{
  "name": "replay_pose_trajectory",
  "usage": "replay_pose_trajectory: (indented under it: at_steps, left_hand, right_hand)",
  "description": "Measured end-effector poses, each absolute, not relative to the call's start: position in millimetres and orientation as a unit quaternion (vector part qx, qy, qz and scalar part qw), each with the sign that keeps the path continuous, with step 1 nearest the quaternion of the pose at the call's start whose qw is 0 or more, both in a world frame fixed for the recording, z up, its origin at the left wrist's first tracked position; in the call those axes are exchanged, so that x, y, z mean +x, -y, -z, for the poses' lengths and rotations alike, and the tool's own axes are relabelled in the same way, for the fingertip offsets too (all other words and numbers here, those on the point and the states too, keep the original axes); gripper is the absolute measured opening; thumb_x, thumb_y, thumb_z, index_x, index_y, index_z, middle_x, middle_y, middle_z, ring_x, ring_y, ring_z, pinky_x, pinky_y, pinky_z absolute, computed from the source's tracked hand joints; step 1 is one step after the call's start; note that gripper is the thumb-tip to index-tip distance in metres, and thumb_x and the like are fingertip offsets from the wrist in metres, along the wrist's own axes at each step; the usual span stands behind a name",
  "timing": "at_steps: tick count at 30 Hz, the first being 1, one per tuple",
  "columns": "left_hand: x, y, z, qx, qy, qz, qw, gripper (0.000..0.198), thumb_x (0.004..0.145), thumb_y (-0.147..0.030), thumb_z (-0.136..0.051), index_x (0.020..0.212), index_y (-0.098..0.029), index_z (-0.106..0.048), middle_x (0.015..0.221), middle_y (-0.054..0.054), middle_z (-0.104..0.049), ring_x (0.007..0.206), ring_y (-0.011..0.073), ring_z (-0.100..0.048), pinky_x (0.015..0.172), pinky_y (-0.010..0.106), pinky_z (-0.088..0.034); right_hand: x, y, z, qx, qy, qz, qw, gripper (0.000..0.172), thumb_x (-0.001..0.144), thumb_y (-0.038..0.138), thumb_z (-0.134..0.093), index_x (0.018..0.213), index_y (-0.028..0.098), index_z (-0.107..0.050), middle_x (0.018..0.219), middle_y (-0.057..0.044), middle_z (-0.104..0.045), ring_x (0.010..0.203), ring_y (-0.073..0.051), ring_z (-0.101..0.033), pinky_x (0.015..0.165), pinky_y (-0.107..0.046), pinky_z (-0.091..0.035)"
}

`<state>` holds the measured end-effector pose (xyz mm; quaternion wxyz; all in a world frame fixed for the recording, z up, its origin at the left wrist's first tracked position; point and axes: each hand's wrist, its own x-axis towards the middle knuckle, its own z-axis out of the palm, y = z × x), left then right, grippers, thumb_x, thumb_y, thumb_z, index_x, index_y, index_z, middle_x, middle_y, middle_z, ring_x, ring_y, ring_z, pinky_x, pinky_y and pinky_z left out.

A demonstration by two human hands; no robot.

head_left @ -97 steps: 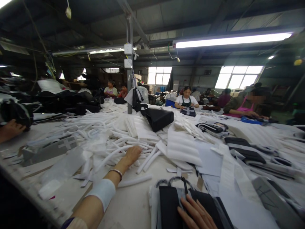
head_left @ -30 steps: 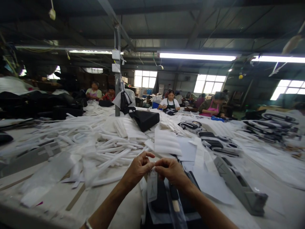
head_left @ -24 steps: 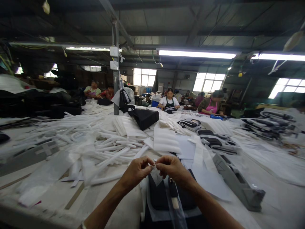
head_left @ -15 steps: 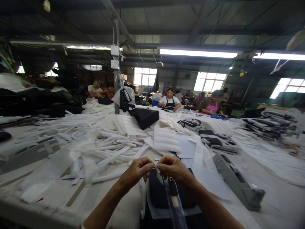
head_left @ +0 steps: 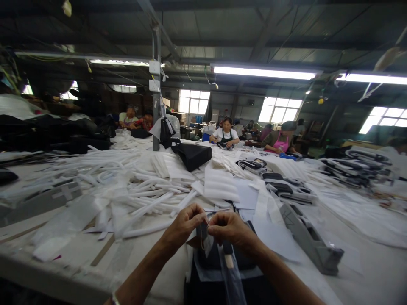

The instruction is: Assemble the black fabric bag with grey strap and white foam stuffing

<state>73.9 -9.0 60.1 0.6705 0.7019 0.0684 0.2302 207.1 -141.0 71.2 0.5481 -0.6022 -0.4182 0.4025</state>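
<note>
My left hand (head_left: 184, 226) is closed in a pinch, its fingertips almost meeting those of my right hand (head_left: 230, 228), also pinching. Between them runs a thin, light string (head_left: 201, 242), partly covered by the fingers. A brownish, card-like tag (head_left: 193, 242) and a small clear piece (head_left: 208, 245) hang just beneath the fingers. Below both hands lies a black bag (head_left: 246, 260), with clear plastic film (head_left: 234, 284) running down its front and a pale tab (head_left: 229, 261) on it. My wrists and fingers hide part of the bag's top.
White foam tubes (head_left: 152, 199) are heaped left of centre, near foam sheets (head_left: 221, 186). A grey tape dispenser (head_left: 313, 241) stands at right, with folded black straps (head_left: 286, 188) behind it. A metal post (head_left: 156, 93) rises beyond. Several co-workers sit across the table.
The brownish tag and the string now show more clearly below my fingers. My hands stay together, with the right fingers slightly lower. The metal ring on the bag no longer shows.
</note>
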Motion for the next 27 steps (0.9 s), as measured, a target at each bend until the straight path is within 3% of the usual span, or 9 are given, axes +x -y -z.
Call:
replay_pose_trajectory:
  at_steps: [6, 9, 13, 17, 22, 24, 27]
  left_hand:
    - [82.8, 18.7, -49.4, 0.707, -0.053, -0.201, 0.676, 0.042, 0.083, -0.059, -0.059, 0.082, -0.019, -0.046, 0.054, -0.008, -0.048, 0.043, 0.0075, -0.042, 0.043, 0.019, -0.032]
    - [79.7, 24.0, -53.3, 0.725, -0.057, -0.173, 0.665, 0.043, 0.082, -0.059, -0.061, 0.083, -0.018, -0.051, 0.059, -0.006, -0.049, 0.045, 0.0069, -0.041, 0.042, 0.018, -0.030]
    - [71.3, 39.1, -63.8, 0.766, -0.032, -0.118, 0.631, 0.045, 0.087, -0.058, -0.056, 0.083, -0.014, -0.063, 0.066, -0.003, -0.050, 0.054, 0.0072, -0.039, 0.050, 0.020, -0.030]
    - [64.9, 53.8, -64.1, 0.778, -0.031, -0.096, 0.620, 0.047, 0.086, -0.059, -0.055, 0.077, -0.014, -0.063, 0.063, -0.004, -0.046, 0.057, 0.0094, -0.039, 0.056, 0.023, -0.032]
    - [55.4, 62.8, -55.8, 0.812, 0.008, -0.140, 0.567, 0.035, 0.088, -0.047, -0.057, 0.074, -0.016, -0.061, 0.088, 0.001, -0.051, 0.083, 0.0144, -0.048, 0.079, 0.024, -0.039]
    - [51.6, 65.3, -52.1, 0.798, -0.002, -0.099, 0.595, 0.037, 0.089, -0.051, -0.054, 0.080, -0.016, -0.060, 0.082, 0.000, -0.050, 0.074, 0.0126, -0.045, 0.069, 0.022, -0.039]
    - [46.2, 67.9, -47.5, 0.769, -0.029, -0.026, 0.637, 0.045, 0.088, -0.060, -0.049, 0.083, -0.016, -0.055, 0.069, -0.004, -0.042, 0.059, 0.0093, -0.034, 0.052, 0.020, -0.028]
  right_hand:
    - [206.6, 152.6, -72.7, -0.591, 0.427, -0.408, 0.550, 0.038, 0.062, 0.044, -0.085, 0.066, 0.013, -0.063, 0.050, 0.003, -0.059, 0.043, -0.007, -0.050, 0.044, -0.019, -0.038]
    - [209.7, 160.8, -78.4, -0.558, 0.390, -0.402, 0.613, 0.037, 0.065, 0.043, -0.085, 0.067, 0.013, -0.062, 0.051, 0.003, -0.059, 0.045, -0.007, -0.051, 0.046, -0.018, -0.039]
    - [209.6, 173.9, -84.4, -0.475, 0.329, -0.477, 0.662, 0.039, 0.066, 0.042, -0.085, 0.074, 0.014, -0.059, 0.075, -0.002, -0.069, 0.051, -0.006, -0.056, 0.044, -0.015, -0.040]
    - [207.2, 189.7, -79.1, -0.454, 0.319, -0.534, 0.638, 0.043, 0.070, 0.044, -0.083, 0.079, 0.016, -0.052, 0.081, -0.005, -0.070, 0.054, -0.009, -0.062, 0.044, -0.017, -0.046]
    - [207.3, 211.5, -61.4, -0.488, 0.321, -0.556, 0.592, 0.043, 0.072, 0.045, -0.081, 0.081, 0.016, -0.051, 0.072, -0.002, -0.067, 0.052, -0.011, -0.063, 0.045, -0.020, -0.050]
    - [206.1, 220.6, -57.5, -0.497, 0.338, -0.576, 0.554, 0.043, 0.071, 0.047, -0.081, 0.081, 0.016, -0.053, 0.064, 0.001, -0.063, 0.048, -0.011, -0.060, 0.045, -0.021, -0.051]
    - [203.9, 234.8, -60.2, -0.530, 0.376, -0.597, 0.471, 0.041, 0.068, 0.046, -0.083, 0.079, 0.012, -0.062, 0.054, 0.002, -0.058, 0.043, -0.009, -0.056, 0.042, -0.018, -0.046]
